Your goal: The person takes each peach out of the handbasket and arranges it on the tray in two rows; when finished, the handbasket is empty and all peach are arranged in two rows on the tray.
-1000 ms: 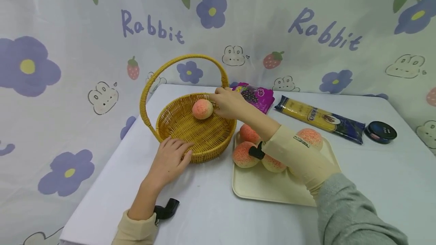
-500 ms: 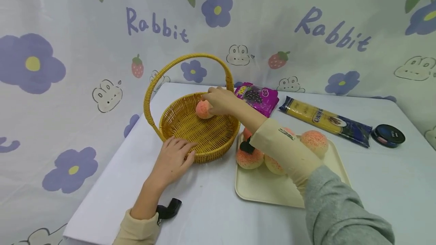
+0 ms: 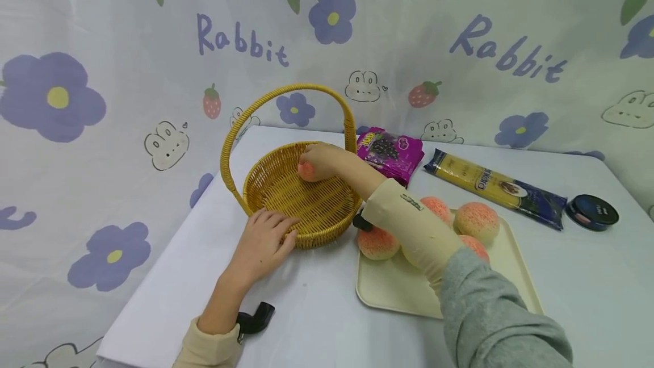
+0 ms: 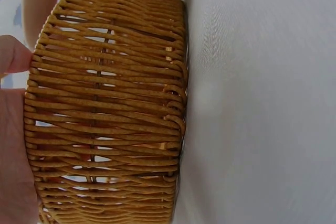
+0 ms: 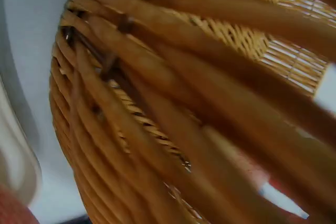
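Observation:
A yellow wicker basket with a tall arched handle stands on the white table. Inside it, my right hand is curled over a peach-like ball, pink-speckled, of which a small part shows. My left hand rests on the near left rim with relaxed fingers; the left wrist view shows its thumb at the basket's edge. The right wrist view is filled by the woven basket wall, and the fingers are not visible there. Several similar balls lie on a cream tray, partly under my right sleeve.
Behind the basket's right side lie purple grape-printed packets. Further right are a long yellow-and-blue pasta pack and a round black tin. A printed cloth hangs behind the table.
My right hand has moved from the basket's far right rim inward and down over the ball, covering most of it. My left hand stays on the rim. The view has shifted slightly.

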A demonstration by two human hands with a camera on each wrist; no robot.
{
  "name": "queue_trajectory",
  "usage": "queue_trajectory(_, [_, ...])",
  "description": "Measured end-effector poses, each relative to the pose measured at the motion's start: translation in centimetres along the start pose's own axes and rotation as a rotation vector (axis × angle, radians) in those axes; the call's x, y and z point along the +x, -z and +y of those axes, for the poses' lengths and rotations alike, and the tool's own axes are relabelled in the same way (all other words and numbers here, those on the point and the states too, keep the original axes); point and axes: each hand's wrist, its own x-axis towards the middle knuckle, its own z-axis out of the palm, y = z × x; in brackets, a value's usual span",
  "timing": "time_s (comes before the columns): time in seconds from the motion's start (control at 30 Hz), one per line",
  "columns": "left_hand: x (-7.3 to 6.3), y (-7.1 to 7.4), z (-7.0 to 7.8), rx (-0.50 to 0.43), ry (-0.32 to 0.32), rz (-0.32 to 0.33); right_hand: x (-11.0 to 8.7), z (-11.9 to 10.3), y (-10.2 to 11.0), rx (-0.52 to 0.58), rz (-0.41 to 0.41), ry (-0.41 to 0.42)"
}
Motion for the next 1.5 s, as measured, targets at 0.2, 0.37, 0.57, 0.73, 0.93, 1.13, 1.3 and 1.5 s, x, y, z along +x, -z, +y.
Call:
queue_trajectory(0.2, [-0.1,0.0,0.2,-0.005,-0.003,0.008,0.2,0.2,-1.0,-0.013,-0.031,-0.016])
queue_trajectory(0.37, [-0.2,0.0,0.3,-0.007,0.001,0.009,0.5,0.2,-1.9,-0.035,-0.088,-0.037])
queue_trajectory(0.57, [-0.2,-0.1,0.3,0.001,-0.010,0.014,0.5,0.3,-2.2,-0.050,-0.114,-0.079])
queue_trajectory(0.73, [-0.2,0.0,0.3,0.005,-0.010,0.021,0.3,0.5,-2.0,-0.046,-0.095,-0.106])
queue_trajectory(0.93, [-0.1,-0.1,0.2,0.007,-0.014,0.024,0.3,1.2,-2.1,-0.011,-0.140,-0.069])
queue_trajectory(1.13, [-0.2,0.0,0.2,0.009,0.002,0.012,0.1,0.8,-2.0,-0.082,-0.251,-0.002])
queue_trajectory(1.3, [-0.1,0.2,0.2,0.006,0.007,0.003,-0.3,0.6,-1.8,-0.086,-0.263,0.031])
queue_trajectory(1.5, [-0.1,0.3,0.2,0.000,0.011,0.002,-0.3,0.7,-1.8,-0.059,-0.221,0.093])
